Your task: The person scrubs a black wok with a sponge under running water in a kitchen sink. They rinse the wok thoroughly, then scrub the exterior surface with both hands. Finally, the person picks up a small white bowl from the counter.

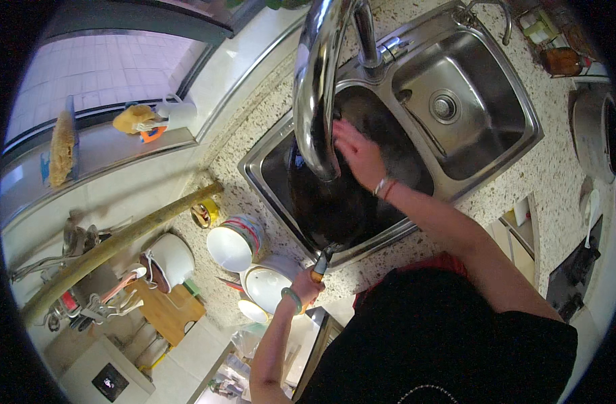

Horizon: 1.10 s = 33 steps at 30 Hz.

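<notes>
A dark wok (331, 212) lies in the left basin of a steel double sink (415, 118). My left hand (306, 288) is closed around its wooden handle (318, 271) at the basin's near edge. Over the dark inside of the wok, my right hand (360, 158) reaches in with its fingers stretched out, slightly blurred. I see nothing held in it, though the fingertips are partly behind the chrome tap (314, 101). The tap arches above the wok. Whether water runs from it I cannot tell.
White bowls (230, 248) stand left of the sink, near a yellow can (203, 213). A long bamboo pole (119, 252) lies beyond them. The right basin holds a thin long-handled utensil (422, 121). A metal pot (596, 135) stands at the far right.
</notes>
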Available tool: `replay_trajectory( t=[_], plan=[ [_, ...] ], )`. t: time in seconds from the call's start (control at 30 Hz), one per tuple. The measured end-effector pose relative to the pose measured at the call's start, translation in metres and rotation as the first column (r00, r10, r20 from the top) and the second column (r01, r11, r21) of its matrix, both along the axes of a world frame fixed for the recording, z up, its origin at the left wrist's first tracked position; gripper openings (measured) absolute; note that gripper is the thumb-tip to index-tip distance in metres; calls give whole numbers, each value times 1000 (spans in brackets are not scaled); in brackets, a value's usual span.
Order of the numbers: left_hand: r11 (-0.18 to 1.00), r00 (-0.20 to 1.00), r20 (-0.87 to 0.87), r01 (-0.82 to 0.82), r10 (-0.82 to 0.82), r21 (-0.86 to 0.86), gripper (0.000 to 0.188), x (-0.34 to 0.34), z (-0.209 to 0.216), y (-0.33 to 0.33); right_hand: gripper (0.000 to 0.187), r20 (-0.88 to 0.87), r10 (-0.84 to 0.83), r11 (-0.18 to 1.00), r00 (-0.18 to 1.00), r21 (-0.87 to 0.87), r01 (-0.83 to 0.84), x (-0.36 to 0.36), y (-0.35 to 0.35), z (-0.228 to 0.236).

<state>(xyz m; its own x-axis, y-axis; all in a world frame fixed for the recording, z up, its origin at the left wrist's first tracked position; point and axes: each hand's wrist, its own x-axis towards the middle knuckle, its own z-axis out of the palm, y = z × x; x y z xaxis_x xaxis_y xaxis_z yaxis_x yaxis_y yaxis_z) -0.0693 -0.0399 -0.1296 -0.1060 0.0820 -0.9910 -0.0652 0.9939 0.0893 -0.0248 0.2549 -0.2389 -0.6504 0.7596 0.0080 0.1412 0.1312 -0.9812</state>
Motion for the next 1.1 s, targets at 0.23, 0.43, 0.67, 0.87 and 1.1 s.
replay_trajectory(
  t=[0.23,0.43,0.67,0.87,1.1],
  plan=[
    [999,998,-56,33,-32,4,32,0,-2,-2,27,-130,96,993,987,83,-86,-17,-10,33],
    [998,998,-3,56,-56,1,34,-4,5,13,33,340,7,974,940,-217,71,-36,53,-42],
    [999,1000,-18,21,-21,-34,29,3,2,5,34,22,258,955,966,142,-259,8,-41,76],
    [995,990,-97,99,-101,-23,27,-4,-5,-6,26,151,-45,997,988,72,35,-29,2,65],
    [997,995,-74,71,-73,-36,22,-2,9,11,29,126,72,991,989,104,-85,-23,8,17]
  ],
)
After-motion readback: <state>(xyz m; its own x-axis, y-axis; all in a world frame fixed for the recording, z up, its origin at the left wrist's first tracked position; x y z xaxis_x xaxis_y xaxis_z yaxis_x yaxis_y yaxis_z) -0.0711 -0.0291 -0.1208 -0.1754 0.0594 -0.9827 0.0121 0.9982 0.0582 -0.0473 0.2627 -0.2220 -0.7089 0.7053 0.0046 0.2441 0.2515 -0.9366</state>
